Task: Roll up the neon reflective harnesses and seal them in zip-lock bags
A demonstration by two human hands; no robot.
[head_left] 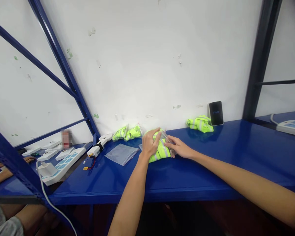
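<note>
A folded neon-yellow reflective vest (162,151) with silver stripes sits in a clear plastic bag (165,136) above the blue tabletop. My left hand (150,141) wraps over the vest's left side, its fingers curled on the top. At the bag's right edge, my right hand (180,146) grips the plastic with thumb and fingers; some fingertips are hidden behind it. Left of my hands lie flat clear plastic bags (122,154). Behind them are two bagged yellow vests (133,131), and a loose bundled vest (200,124) lies at the back right.
A device with a dark screen (215,113) leans against the wall. To the left are a white device with wires (94,150) and a blue metal post (82,101). Beyond stand a power strip (65,165) and a co-worker's hand (28,159). Another power strip (292,127) lies far right.
</note>
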